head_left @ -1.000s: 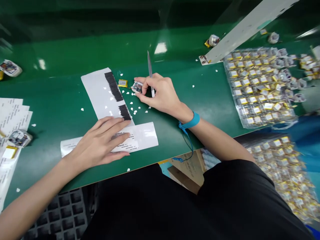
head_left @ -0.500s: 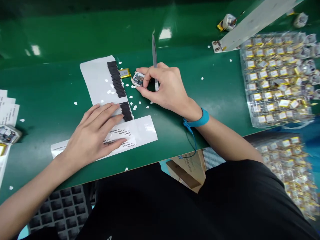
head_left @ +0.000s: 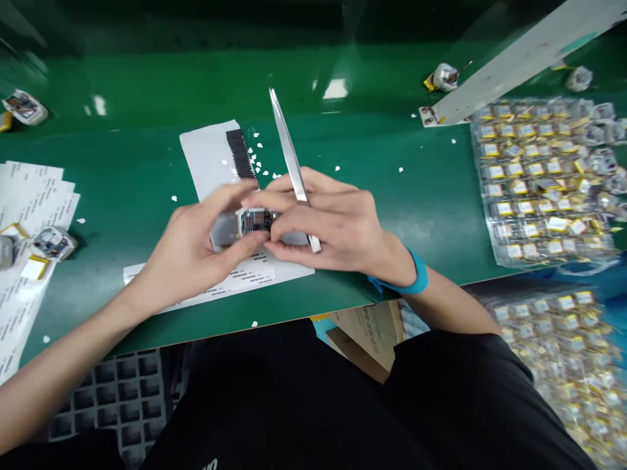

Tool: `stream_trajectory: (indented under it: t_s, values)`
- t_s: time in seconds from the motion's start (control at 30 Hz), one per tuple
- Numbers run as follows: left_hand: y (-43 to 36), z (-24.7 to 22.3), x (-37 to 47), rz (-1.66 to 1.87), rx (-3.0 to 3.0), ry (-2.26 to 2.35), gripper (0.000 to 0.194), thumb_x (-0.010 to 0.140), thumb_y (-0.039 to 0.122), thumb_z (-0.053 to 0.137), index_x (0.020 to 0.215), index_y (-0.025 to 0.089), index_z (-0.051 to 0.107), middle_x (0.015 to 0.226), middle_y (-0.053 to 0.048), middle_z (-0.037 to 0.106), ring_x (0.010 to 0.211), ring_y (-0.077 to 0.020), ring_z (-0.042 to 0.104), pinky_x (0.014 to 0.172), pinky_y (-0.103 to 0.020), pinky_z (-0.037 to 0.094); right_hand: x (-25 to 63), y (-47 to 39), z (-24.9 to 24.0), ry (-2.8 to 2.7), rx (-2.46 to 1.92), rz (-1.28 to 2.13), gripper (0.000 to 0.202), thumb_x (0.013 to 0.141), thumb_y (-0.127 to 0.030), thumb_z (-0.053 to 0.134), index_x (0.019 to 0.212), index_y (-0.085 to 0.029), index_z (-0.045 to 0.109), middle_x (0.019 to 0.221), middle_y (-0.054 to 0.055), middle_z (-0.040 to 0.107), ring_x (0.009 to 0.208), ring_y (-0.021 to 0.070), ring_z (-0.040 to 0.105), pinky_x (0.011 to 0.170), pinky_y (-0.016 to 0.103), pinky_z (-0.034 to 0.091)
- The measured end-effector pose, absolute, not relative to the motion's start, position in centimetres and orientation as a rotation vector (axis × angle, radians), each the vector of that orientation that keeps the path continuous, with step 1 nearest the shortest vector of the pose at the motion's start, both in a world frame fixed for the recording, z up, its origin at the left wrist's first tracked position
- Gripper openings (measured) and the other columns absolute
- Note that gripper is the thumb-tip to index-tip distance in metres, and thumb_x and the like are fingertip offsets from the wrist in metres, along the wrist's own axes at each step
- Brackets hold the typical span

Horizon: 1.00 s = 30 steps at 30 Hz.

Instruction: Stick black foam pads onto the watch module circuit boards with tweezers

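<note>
Over the paper, my left hand grips a small white-cased electronic unit with its circuit board showing, thumb below and fingers above. My right hand closes on the unit's right side and also holds metal tweezers, which stick out past the fingers with the points away from me. The fingers cover part of the unit, and its battery cannot be seen. Under the hands lie a white sheet with a row of black strips and a printed label sheet.
Small white stickers are scattered on the green table. At left, label sheets lie with more units on them. A clear tray of battery units stands at right, beside a white metal post. A cardboard box is below the edge.
My left hand has risen from the paper and taken hold of the unit. My right hand has brought the unit and tweezers toward me, over the sheets. The view has shifted slightly.
</note>
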<state>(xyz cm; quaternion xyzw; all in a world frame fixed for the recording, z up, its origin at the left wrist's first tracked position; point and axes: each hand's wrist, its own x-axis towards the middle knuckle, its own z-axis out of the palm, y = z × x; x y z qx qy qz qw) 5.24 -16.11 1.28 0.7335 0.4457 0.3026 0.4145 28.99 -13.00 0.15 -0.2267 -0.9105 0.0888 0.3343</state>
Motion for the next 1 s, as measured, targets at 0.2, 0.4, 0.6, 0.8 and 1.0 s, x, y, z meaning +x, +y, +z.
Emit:
stream_trajectory:
  t_s: [0.2,0.4,0.6,0.8,1.0]
  values:
    - [-16.8,1.7,6.2,0.696,1.090,0.870,0.015,0.104,0.031,0.065,0.099,0.017,0.067,0.076,-0.004,0.075,0.060,-0.0198,0.075,0.066,-0.032,0.062,28.9,-13.8,0.9,-2.323,-0.581,0.159,0.015,0.108,-0.033,0.064,0.113,-0.022,0.073,0.126,0.002,0.080,0.110,0.0187,0.079,0.093,0.039,0.072]
    - [-17.7,2.1,6.3,0.707,1.182,1.018,0.010,0.107,0.029,0.057,0.102,0.021,0.059,0.062,0.005,0.052,0.045,-0.0105,0.047,0.044,-0.023,0.041,28.8,-13.8,-0.2,-2.303,-0.545,0.170,0.027,0.106,-0.031,0.068,0.131,-0.019,0.068,0.131,0.005,0.079,0.117,0.0179,0.077,0.102,0.039,0.069]
    - [-18.3,1.2,6.3,0.798,1.151,1.065,0.011,0.108,0.030,0.054,0.101,0.021,0.057,0.065,0.005,0.045,0.049,-0.0104,0.041,0.044,-0.023,0.036,28.4,-14.6,-1.1,-2.288,-0.502,0.128,0.032,0.096,-0.013,0.077,0.127,-0.009,0.070,0.128,0.014,0.079,0.117,0.0212,0.076,0.100,0.035,0.069]
    - [-18.6,0.2,6.0,0.820,1.245,1.102,0.013,0.110,0.033,0.054,0.106,0.022,0.059,0.065,0.003,0.048,0.049,-0.0118,0.040,0.044,-0.026,0.034,27.9,-14.9,-1.2,-2.293,-0.613,0.252,0.023,0.101,-0.013,0.071,0.123,-0.015,0.072,0.128,0.011,0.079,0.114,0.0182,0.079,0.102,0.034,0.069]
    - [-18.3,0.8,5.7,0.690,1.498,1.173,0.009,0.108,0.030,0.053,0.111,0.022,0.056,0.054,0.008,0.043,0.038,-0.0113,0.035,0.036,-0.027,0.024,27.8,-14.8,-1.1,-2.239,-0.599,0.309,0.015,0.100,-0.012,0.072,0.114,-0.018,0.074,0.122,0.007,0.082,0.115,0.0178,0.079,0.098,0.033,0.070]
